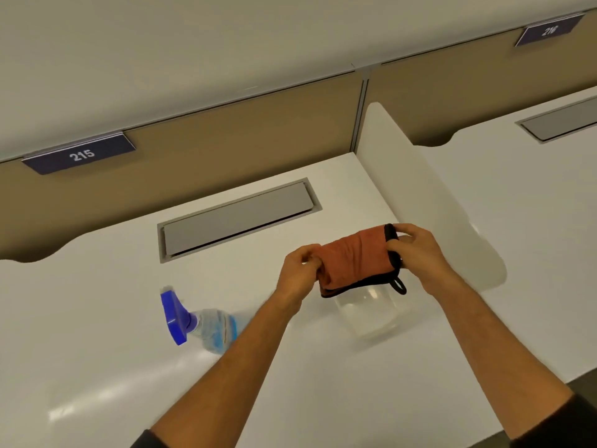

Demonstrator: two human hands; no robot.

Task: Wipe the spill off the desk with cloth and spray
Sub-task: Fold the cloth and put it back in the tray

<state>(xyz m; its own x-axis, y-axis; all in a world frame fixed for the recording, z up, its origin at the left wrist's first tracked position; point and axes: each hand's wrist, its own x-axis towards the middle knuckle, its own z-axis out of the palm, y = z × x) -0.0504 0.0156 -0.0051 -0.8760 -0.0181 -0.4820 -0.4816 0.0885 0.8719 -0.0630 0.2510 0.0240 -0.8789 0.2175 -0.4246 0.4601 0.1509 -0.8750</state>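
An orange cloth (353, 258) with black trim and a small hanging loop is held folded in the air above the white desk (97, 334). My left hand (298, 273) pinches its left end and my right hand (420, 253) grips its right end. A spray bottle (202, 323) with a blue trigger head and clear body stands on the desk to the left of my left forearm. Directly under the cloth sits a clear plastic cup (368, 313). No spill is visible on the desk surface.
A grey cable flap (235, 218) is set into the desk behind the hands. A white divider panel (429, 195) rises on the right, with a second desk beyond it. A tan partition with label 215 (80, 155) runs along the back. The desk's front edge is at lower right.
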